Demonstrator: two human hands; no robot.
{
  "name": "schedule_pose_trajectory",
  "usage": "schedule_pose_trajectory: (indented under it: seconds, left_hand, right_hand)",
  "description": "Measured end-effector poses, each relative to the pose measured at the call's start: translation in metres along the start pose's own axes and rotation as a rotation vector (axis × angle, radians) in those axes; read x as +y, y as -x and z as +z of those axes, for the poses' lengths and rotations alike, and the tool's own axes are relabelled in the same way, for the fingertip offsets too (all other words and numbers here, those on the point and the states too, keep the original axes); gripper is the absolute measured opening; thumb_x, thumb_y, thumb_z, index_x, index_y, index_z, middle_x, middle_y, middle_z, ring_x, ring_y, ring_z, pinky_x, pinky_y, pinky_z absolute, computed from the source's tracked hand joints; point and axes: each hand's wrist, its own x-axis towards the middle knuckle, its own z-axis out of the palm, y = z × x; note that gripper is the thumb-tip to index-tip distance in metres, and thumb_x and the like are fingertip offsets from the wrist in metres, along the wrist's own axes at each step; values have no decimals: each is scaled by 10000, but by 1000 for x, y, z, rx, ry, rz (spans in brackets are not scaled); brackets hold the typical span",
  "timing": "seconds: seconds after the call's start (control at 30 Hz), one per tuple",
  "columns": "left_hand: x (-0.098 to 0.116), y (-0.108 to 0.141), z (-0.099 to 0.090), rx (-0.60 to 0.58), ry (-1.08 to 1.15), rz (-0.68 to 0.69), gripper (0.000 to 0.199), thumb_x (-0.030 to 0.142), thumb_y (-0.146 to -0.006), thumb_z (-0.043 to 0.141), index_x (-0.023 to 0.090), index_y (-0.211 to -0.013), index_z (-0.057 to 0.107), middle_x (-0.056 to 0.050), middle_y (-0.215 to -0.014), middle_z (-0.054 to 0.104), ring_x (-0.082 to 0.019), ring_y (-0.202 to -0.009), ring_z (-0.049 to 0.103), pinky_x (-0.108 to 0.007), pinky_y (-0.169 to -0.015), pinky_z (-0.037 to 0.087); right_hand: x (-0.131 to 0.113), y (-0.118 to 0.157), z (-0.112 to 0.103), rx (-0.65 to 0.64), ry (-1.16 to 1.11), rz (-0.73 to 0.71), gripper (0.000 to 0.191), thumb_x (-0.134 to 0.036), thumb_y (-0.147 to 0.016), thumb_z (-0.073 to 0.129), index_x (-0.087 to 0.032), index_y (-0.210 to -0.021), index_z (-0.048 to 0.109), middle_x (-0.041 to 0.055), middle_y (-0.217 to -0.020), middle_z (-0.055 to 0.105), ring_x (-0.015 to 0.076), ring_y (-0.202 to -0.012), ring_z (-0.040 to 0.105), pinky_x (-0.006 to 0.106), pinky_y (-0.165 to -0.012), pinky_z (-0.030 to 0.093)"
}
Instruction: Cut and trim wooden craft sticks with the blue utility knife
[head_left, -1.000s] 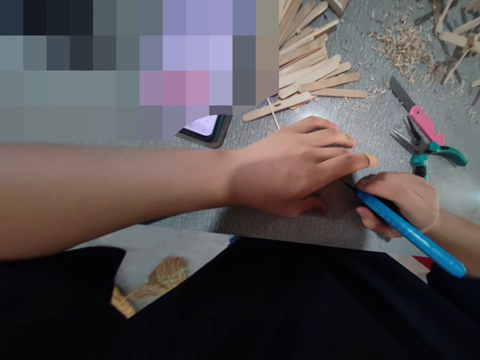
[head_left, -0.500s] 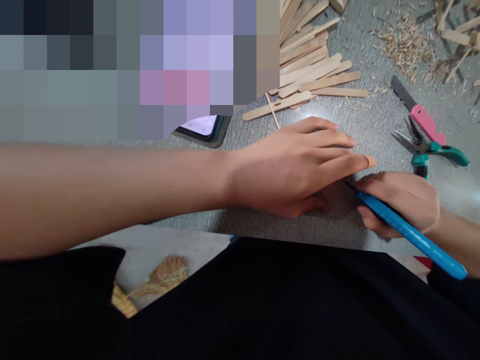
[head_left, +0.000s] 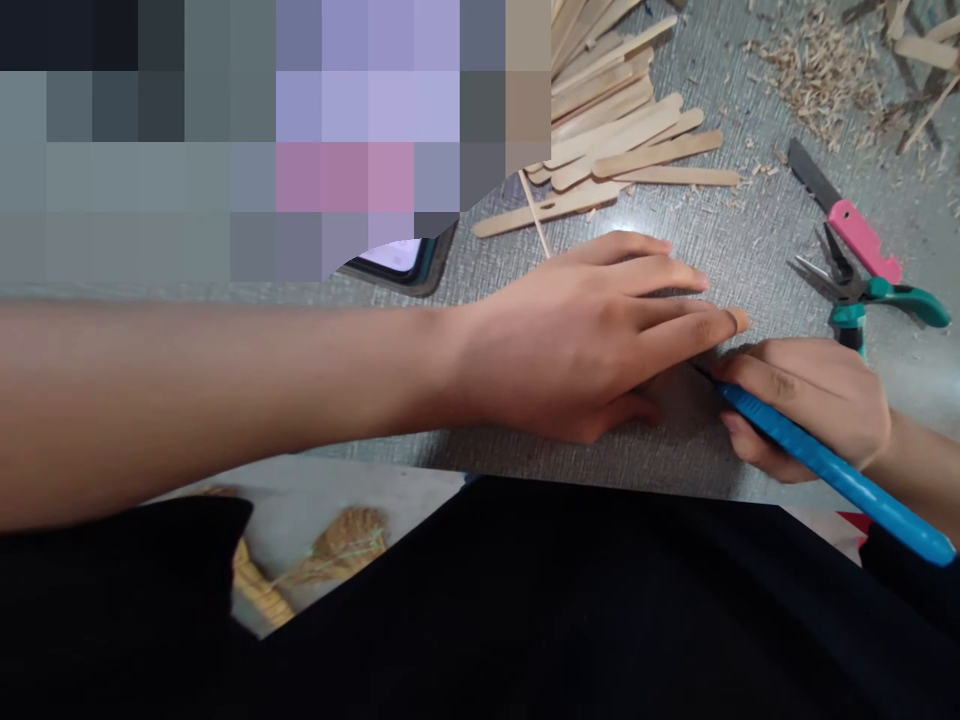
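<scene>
My left hand (head_left: 592, 335) lies palm down over the grey table (head_left: 517, 455), its fingers stretched out and apart. Whatever may be under its palm and curled thumb is hidden. Close to its index finger, my right hand (head_left: 817, 405) is closed around a blue-handled craft knife (head_left: 840, 470). The knife slants, its thin dark tip pointing toward the left hand's thumb and index finger. What the tip touches is in shadow and I cannot make it out.
Several flat wooden craft sticks (head_left: 637, 145) lie fanned beyond my left hand. Wood shavings (head_left: 821, 80), a pink-handled folding knife (head_left: 862, 240) and green-handled pliers (head_left: 851, 290) are on the right. A phone (head_left: 405, 265) is partly blurred out. A straw broom (head_left: 349, 545) shows below the table edge.
The view has shifted slightly, so the tools on the right appear a little farther right. Both hands keep nearly the same pose, with the craft knife still in my right hand.
</scene>
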Motion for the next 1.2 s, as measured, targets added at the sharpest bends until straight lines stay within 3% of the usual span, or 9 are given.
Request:
schedule_pose_trajectory:
  seconds: [0.07,0.27,0.5,0.7,0.9,1.2]
  left_hand:
    - [1,0,-1,15,-12,7,558,249,-1068,635,84,-1591,528,-181,-1451,782,-357,-1496,669,-593,-1330,490]
    - [1,0,1,-32,46,-51,676,246,-985,731,255,-1632,537,-125,-1505,782,-358,-1540,645,-606,-1329,485]
    - [0,2,0,-40,30,-41,660,283,-1041,664,146,-1665,501,-188,-1525,746,-354,-1561,624,-622,-1347,456]
    - [-2,2,2,-13,118,-90,705,318,-986,728,268,-1665,547,-133,-1497,769,-374,-1532,648,-639,-1325,475]
    - [-2,3,4,1,128,-95,693,303,-970,733,248,-1642,570,-151,-1510,755,-375,-1522,650,-642,-1328,465]
    - [-7,3,6,72,105,-94,421,463,-1139,582,308,-1520,676,-105,-1421,810,-312,-1420,735,-552,-1273,547]
  right_hand:
    - [-1,0,-1,-5,8,10,305,-210,-1067,634,-172,-1369,618,9,-852,727,189,-675,693,353,-606,556]
    - [3,-1,-3,-9,-1,-24,293,-219,-1071,656,-165,-1358,641,15,-847,748,189,-698,725,346,-611,568]
    - [4,-2,-9,-9,-10,-51,202,-204,-1060,643,-173,-1255,684,27,-819,744,192,-673,709,350,-602,569]
    - [1,2,-8,36,-29,-36,189,-210,-1040,674,-169,-1221,708,42,-852,757,215,-717,764,352,-656,634]
    - [0,1,-2,72,-25,-67,257,-203,-1041,709,-145,-1290,690,56,-879,800,219,-735,786,351,-670,670]
    - [1,1,-1,72,-11,-113,288,-145,-1052,696,-119,-1338,673,50,-883,800,209,-729,791,353,-676,670]
